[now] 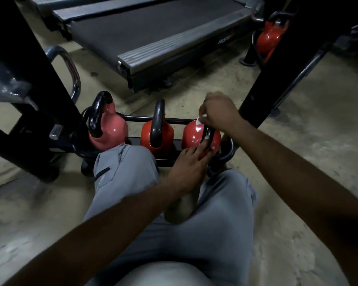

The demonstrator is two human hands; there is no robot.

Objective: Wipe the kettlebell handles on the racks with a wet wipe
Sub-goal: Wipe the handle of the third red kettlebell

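Note:
Three red kettlebells with black handles stand in a low black rack on the floor in front of me. The left kettlebell and the middle kettlebell stand untouched. On the right kettlebell, my right hand grips the top of the handle with a white wet wipe showing at its fingers. My left hand rests on the bell's near side, its fingers touching the lower part of the handle.
A treadmill lies on the floor behind the rack. Black rack uprights stand at left and right. Another red kettlebell sits on a rack at the far right. My knees in grey trousers touch the rack front.

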